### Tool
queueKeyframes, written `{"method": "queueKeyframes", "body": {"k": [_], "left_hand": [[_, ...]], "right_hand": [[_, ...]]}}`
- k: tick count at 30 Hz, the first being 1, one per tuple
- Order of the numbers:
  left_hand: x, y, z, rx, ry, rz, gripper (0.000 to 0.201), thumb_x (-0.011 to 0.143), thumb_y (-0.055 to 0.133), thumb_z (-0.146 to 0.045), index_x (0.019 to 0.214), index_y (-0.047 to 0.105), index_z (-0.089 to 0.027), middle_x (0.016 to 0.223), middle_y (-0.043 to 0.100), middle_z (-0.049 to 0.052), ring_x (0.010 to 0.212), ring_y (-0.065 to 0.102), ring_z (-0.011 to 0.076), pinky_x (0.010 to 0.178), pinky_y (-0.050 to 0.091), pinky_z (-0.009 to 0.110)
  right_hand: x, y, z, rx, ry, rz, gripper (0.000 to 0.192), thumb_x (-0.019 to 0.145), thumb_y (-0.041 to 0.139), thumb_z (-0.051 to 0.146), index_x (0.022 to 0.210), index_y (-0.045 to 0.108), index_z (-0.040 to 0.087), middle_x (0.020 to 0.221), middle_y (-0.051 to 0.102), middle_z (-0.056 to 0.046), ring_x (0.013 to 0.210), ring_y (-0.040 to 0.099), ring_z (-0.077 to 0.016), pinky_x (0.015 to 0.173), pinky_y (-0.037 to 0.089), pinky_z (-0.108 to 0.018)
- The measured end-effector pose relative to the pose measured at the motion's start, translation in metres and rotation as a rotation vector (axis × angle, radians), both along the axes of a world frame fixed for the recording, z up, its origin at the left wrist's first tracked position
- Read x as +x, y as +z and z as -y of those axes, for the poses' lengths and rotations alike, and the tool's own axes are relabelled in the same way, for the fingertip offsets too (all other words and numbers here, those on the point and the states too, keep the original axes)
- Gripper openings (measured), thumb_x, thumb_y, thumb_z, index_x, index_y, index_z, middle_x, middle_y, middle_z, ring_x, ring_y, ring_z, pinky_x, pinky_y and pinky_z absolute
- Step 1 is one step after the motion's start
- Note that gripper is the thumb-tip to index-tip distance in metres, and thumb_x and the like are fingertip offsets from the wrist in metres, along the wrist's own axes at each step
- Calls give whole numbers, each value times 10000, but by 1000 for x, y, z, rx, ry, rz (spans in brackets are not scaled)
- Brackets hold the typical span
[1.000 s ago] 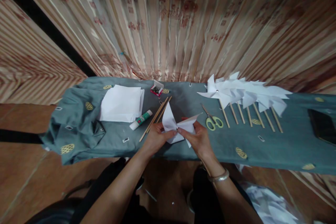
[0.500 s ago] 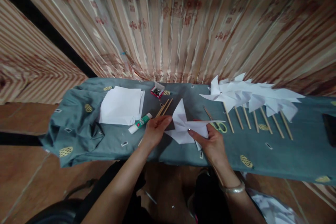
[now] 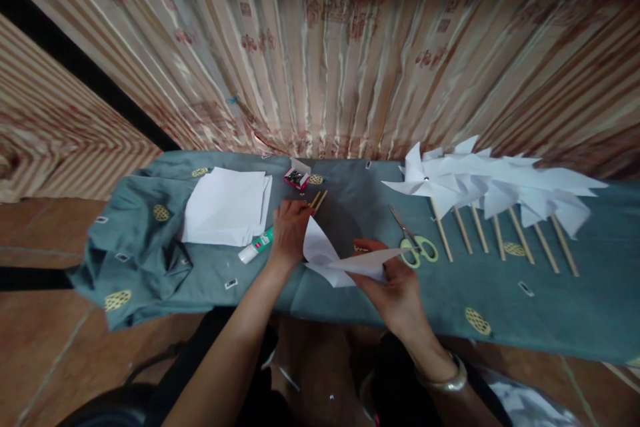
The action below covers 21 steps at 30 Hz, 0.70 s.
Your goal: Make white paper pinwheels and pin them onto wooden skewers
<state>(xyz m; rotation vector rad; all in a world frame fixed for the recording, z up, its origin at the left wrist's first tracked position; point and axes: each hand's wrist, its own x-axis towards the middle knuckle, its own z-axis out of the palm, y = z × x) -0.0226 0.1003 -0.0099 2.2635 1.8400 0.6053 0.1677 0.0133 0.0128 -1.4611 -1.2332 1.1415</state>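
My right hand (image 3: 397,290) holds a folded white paper pinwheel (image 3: 345,268) by its right side, thumb in front and fingers behind. The pinwheel is tilted, so its centre is hidden from me. My left hand (image 3: 290,233) is bent down over thin wooden sticks (image 3: 320,201), just left of the pinwheel. Its fingers are curled together at the sticks; the hand covers most of them, and their grip is partly hidden. Beside my left wrist lies a green and white glue stick (image 3: 256,245). A small red box of pins (image 3: 297,177) stands open behind this hand.
Scissors with light green handles (image 3: 419,251) lie right of my right hand. Farther right, several finished paper pinwheels (image 3: 485,177) on sticks overlap in a row. A stack of white paper (image 3: 225,203) lies at the left on the grey-green tablecloth (image 3: 350,180). A curtain (image 3: 320,80) hangs behind.
My left hand has left the pinwheel's side and closed down over the wooden sticks. My right hand has tipped the pinwheel, whose centre pin no longer shows.
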Motion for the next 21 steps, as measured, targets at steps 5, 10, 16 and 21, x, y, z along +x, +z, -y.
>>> {"method": "queueKeyframes", "body": {"k": [5,10,16,21], "left_hand": [[1,-2,-9,-62,39,-4,140,869,610,-167,948,724,-187,1095,676,100,1089,532,278,866,403,413],[5,-4,-6,-9,8,115,138,853,581,-160,883,714,-183,1034,680,84,1059,547,268,905,425,421],[16,20,25,-28,-120,637,134,834,582,-219,832,711,-180,947,663,76,884,630,200,824,515,345],[21,43,62,-442,-66,1074,139,713,701,-308,788,738,-197,824,712,55,856,676,231,758,541,322]], "right_hand": [[1,-6,-1,-2,40,-49,415,708,773,285,1112,687,244,959,748,-26,837,718,-196,737,587,-298],[-3,1,-1,1,21,-48,427,711,759,277,1125,676,217,971,751,-43,862,719,-207,765,599,-329],[1,11,9,119,-24,15,390,739,727,223,1126,674,225,963,768,-51,855,732,-221,753,602,-333],[13,30,22,288,-71,205,390,758,738,243,1142,669,234,935,775,-57,793,736,-215,675,588,-304]]}}
